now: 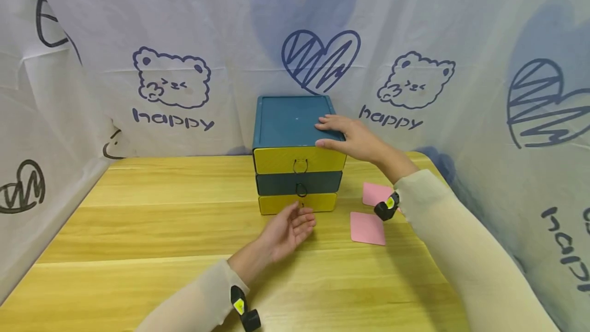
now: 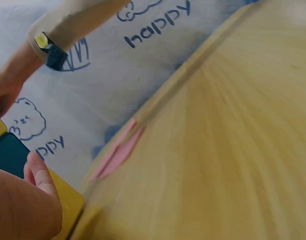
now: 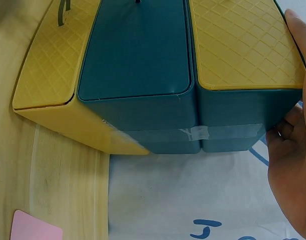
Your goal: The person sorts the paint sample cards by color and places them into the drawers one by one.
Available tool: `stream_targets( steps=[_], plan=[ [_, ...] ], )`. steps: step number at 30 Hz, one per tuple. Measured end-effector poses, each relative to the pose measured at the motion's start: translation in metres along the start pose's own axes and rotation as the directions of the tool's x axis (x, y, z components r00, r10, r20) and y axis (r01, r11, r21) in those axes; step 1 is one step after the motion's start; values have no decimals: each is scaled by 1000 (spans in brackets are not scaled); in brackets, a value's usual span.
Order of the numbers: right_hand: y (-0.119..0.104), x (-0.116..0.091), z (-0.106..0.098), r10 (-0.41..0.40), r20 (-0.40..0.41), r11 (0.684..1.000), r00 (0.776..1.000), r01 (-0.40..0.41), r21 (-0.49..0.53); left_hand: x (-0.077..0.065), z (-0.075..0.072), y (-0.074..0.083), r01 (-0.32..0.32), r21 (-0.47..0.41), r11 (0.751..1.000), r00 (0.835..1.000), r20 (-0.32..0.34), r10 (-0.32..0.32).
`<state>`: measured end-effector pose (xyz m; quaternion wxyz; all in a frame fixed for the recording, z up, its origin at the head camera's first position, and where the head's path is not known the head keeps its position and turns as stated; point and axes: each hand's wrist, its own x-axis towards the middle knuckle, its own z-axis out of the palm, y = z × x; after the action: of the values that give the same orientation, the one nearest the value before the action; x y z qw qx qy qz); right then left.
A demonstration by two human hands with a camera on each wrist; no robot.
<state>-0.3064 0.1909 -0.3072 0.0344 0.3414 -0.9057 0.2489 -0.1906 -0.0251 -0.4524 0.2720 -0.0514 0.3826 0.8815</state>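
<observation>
A small three-tier drawer box (image 1: 295, 119) stands at the back of the table, with a teal top and yellow, teal and yellow fronts. Each front has a thin loop pull, and all three drawers are pushed in. My right hand (image 1: 352, 137) rests on the right edge of the top, its fingers spread over the surface. Low in front of the bottom yellow drawer (image 3: 50, 65), my left hand (image 1: 288, 232) has its palm turned inward and fingers loosely bent, fingertips close to that drawer's pull. Nothing shows within its grasp.
Pink square cards (image 1: 367, 228) lie on the wooden table (image 1: 175, 234) to the right of the box, under my right forearm. A white printed curtain (image 1: 239, 24) hangs right behind the box and along both sides. Clear tape (image 3: 198, 132) runs across the box's side.
</observation>
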Motion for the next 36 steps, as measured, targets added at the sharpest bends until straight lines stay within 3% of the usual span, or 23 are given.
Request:
stream_targets(
  steps=[6,18,25,31,36],
  plan=[
    [1,0,0,2,2,1000,1000,-2,-1,7,-12,-10,14,-9,1000,997,-79,-14],
    [3,0,1,-2,5,1000,1000,2,16,33,-20,-4,-31,-62,998,994,-106,24],
    [1,1,2,1,14,1000,1000,-1,12,30,-27,-5,-29,-4,1000,995,-101,29],
    [2,0,3,-4,-1,1000,1000,4,10,25,-28,-11,-5,103,995,996,-92,15],
    [2,0,3,0,-1,1000,1000,0,11,13,-27,-17,13,147,989,997,-76,-2]
  ],
)
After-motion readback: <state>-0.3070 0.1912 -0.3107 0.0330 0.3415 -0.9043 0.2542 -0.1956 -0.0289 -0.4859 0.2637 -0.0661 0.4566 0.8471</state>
